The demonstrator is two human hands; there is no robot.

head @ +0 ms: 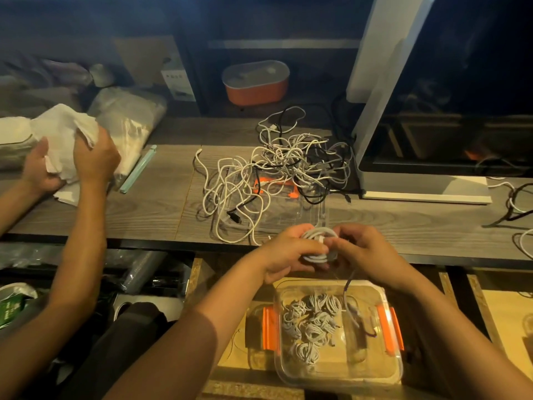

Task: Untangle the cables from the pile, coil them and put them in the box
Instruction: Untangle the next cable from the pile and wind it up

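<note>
The left hand curls round a coiled white cable. The right hand pinches the coil's other side, both above the clear box.

No writing or label is legible anywhere

Tangled pile, coils in clear box

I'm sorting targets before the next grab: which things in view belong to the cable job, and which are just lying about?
Job: tangled cable pile; white coil gripped by left hand and right hand; clear box; coiled cables inside it.
Lying about: orange tub; teal clip; plastic bag; white cloth in another person's hands.
</note>
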